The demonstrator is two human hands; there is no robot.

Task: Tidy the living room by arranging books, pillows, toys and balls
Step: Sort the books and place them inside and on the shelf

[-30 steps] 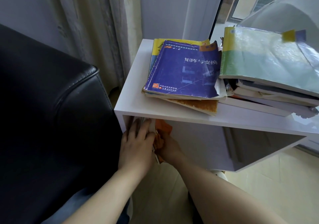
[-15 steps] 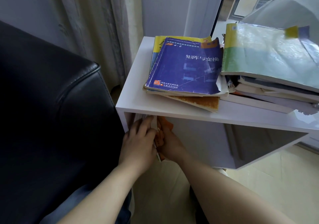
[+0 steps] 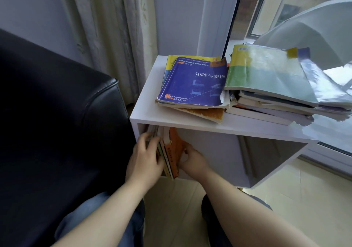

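Note:
Several thin books (image 3: pixel 165 152) stand upright at the left end of the open compartment of a white shelf unit (image 3: pixel 144 114). My left hand (image 3: pixel 143 160) presses on their spines from the left. An orange book (image 3: pixel 176 147) is the rightmost of them, and my right hand (image 3: pixel 192 159) grips its right side, thumb on the cover. On the unit's top lies a stack topped by a blue book (image 3: pixel 192 84). Beside it, a taller stack carries a green and white book (image 3: pixel 266 71).
A black leather sofa arm (image 3: pixel 57 113) stands close against the unit's left side. Curtains (image 3: pixel 114 28) hang behind, and a window (image 3: pixel 285 9) is at the right. A white curved object (image 3: pixel 314 35) overhangs the right stack. My knees are below, over a pale tiled floor (image 3: pixel 304 199).
My hands have drawn apart a little. The orange book and its neighbours show more of their spines, and the orange book leans right at its top.

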